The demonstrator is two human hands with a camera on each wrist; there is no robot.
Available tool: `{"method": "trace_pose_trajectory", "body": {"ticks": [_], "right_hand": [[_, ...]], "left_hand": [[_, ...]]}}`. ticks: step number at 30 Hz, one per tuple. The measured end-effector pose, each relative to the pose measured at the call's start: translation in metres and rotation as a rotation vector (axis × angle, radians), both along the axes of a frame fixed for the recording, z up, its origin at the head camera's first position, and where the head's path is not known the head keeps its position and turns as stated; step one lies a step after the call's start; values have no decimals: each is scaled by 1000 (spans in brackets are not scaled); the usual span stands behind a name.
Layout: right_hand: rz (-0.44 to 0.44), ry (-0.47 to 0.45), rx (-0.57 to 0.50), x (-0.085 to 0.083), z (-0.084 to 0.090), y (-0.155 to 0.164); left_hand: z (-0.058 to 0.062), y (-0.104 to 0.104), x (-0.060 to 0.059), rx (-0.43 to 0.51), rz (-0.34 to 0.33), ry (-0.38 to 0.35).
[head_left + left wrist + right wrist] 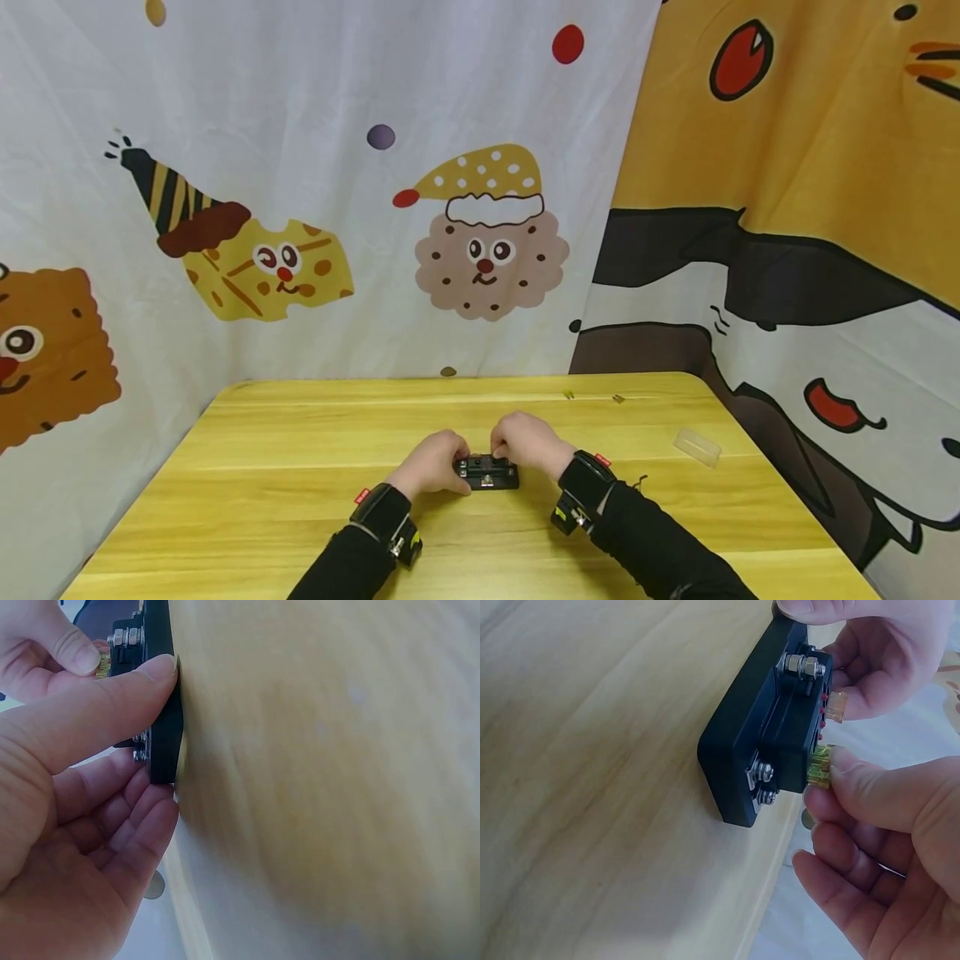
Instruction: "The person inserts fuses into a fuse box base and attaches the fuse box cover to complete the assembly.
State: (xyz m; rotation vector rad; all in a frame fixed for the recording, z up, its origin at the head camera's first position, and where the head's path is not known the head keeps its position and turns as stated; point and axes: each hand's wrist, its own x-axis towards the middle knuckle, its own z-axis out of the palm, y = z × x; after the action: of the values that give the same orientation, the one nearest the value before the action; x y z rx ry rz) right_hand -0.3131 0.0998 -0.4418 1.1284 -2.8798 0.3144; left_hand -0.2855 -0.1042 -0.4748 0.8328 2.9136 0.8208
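A black fuse block [489,481] with metal screw terminals lies on the wooden table. My left hand [429,465] grips its left end, the thumb along the near edge and the fingers on the far side. In the right wrist view, my right hand [900,825] pinches a yellow blade fuse [820,766] between thumb and forefinger, right at the top face of the block. An orange blade fuse [836,706] stands in the block near the left hand's fingers. Small red dots show between the two fuses. The slot under the yellow fuse is hidden.
A clear plastic cover [697,447] lies on the table [300,467] at the right. Two small pieces, one yellow [568,394] and one brownish [618,399], lie near the back edge. A cartoon-printed curtain [300,150] hangs behind the table.
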Motion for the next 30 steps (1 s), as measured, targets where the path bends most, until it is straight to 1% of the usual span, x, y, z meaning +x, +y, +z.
{"method": "trace_pose_trajectory", "body": {"ticks": [7,9,13,18,23,30], "right_hand": [[39,5,-32,-2,-2,6],[31,8,-43,-2,-2,9],[-8,8,-76,-4,-1,19],[-60,23,-86,-11,-3,36],[-140,22,-88,-23,-4,53],[-239,93,-85,-45,-3,80]], "left_hand": [[2,1,1,-8,7,-3],[3,1,2,-7,6,-6],[4,1,3,-4,2,-4],[4,0,3,-14,11,-3],[2,-1,3,-17,18,-12],[3,0,3,-12,21,-14]]}}
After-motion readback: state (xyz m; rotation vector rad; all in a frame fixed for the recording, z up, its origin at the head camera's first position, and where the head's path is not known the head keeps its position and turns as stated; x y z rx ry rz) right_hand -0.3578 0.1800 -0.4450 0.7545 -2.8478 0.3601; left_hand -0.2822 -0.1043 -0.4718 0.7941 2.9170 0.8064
